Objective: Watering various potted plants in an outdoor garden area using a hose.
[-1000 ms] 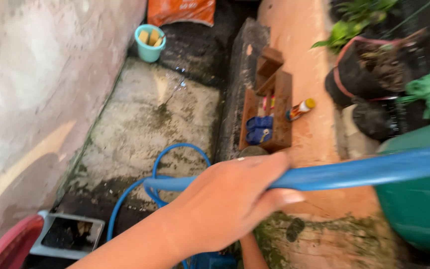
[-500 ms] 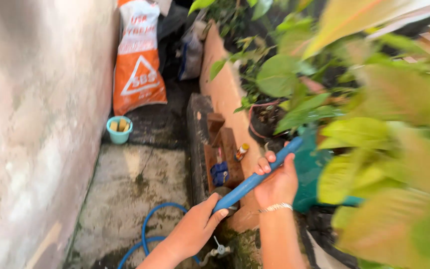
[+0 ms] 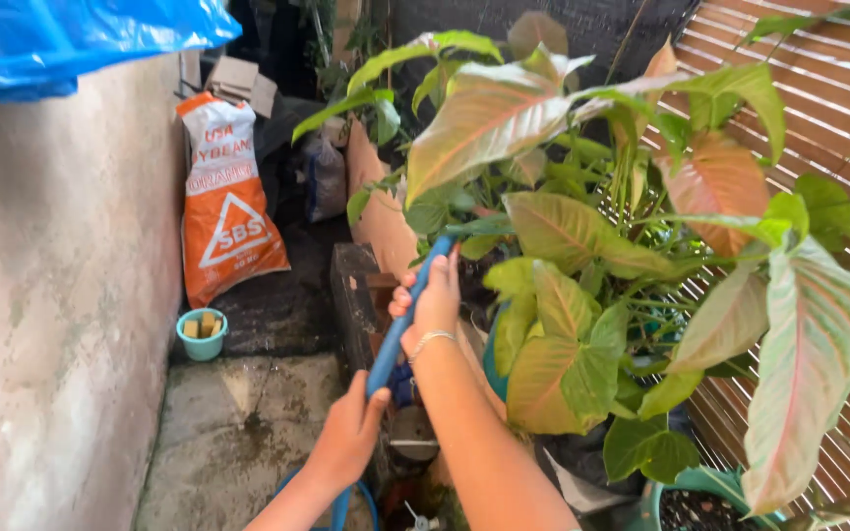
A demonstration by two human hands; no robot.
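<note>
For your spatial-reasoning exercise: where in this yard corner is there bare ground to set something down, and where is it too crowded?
Free: the concrete floor between the wall and the dark ledge, this side of the small teal bucket. Crowded: right of the ledge, big leaves fill the space around both hands gripping the blue hose; behind, the orange sack.

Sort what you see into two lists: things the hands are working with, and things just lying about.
In use: blue hose, held by left hand and right hand; leafy plants.

Lying about: orange sack, small teal bucket, blue plastic sheet.
</note>
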